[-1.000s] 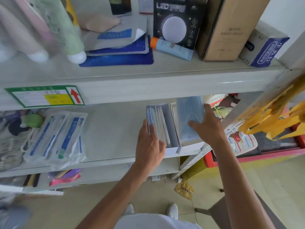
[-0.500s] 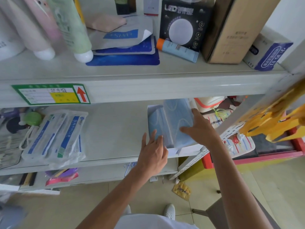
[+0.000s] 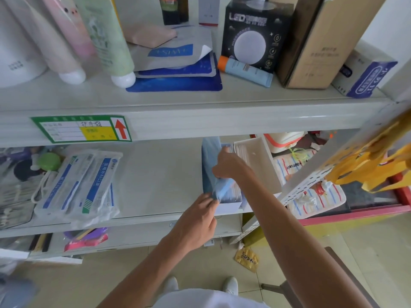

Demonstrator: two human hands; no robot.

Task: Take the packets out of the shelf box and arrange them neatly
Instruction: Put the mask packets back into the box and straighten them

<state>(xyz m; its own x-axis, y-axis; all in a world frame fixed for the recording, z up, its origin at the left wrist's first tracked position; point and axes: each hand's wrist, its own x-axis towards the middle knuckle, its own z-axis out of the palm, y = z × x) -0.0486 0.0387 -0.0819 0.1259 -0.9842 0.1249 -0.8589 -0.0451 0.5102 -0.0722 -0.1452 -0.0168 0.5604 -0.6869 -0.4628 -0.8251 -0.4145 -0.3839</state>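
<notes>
Near the front right corner of the pale grey middle shelf (image 3: 160, 178), the right hand (image 3: 226, 164) grips a soft blue plastic packet (image 3: 208, 170) (upright at the left side of the open white cardboard box (image 3: 258, 161)). The left hand (image 3: 198, 223) pinches the packet's lower end.

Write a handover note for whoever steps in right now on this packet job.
Right hand grips the top of the blue packets; left hand pinches their lower end.
The bundle is held against the white box on the middle shelf, not yet set down.
Other packets sit in the box.
To do: lay the bundle neatly on the shelf, then the rest.
</notes>
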